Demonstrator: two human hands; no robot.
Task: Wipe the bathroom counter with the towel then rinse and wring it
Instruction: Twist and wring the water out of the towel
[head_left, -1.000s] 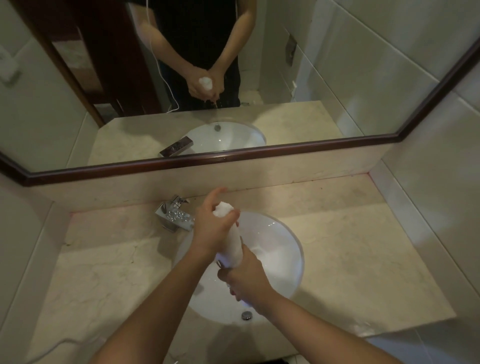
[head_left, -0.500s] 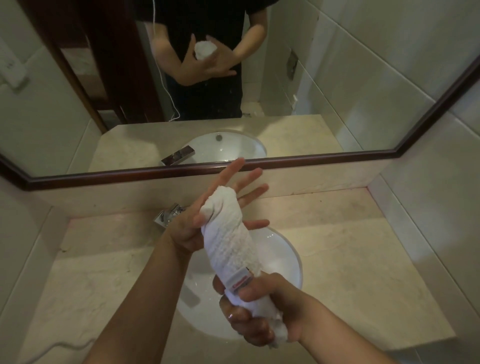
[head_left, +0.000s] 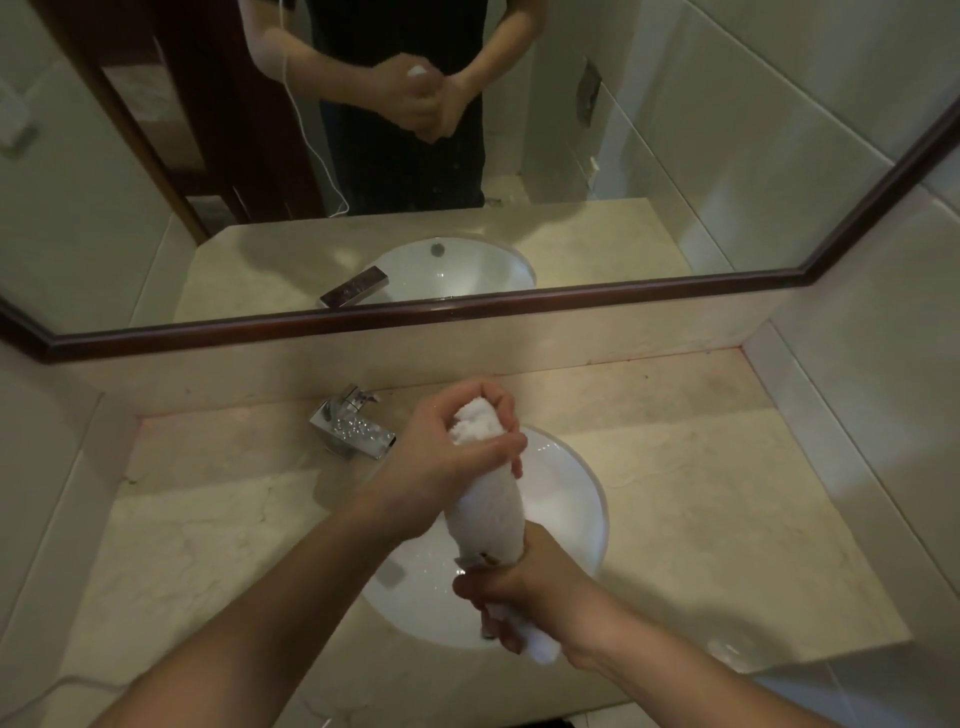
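A white towel (head_left: 485, 512), rolled into a thick twisted bundle, is held over the round white sink (head_left: 571, 499). My left hand (head_left: 441, 462) is closed around its upper end, and a tuft of cloth pokes out above my fingers. My right hand (head_left: 524, 592) grips the lower end, with a bit of towel sticking out below it. The beige marble counter (head_left: 701, 493) surrounds the sink on both sides.
A square chrome faucet (head_left: 353, 426) stands at the sink's back left, close to my left hand. A dark-framed mirror (head_left: 467, 312) runs along the back wall and reflects a person's arms. Tiled walls close in on the left and right of the counter.
My left hand, open with fingers spread half a second ago, has closed around the towel's top. Both hands and the towel have dropped lower over the sink.
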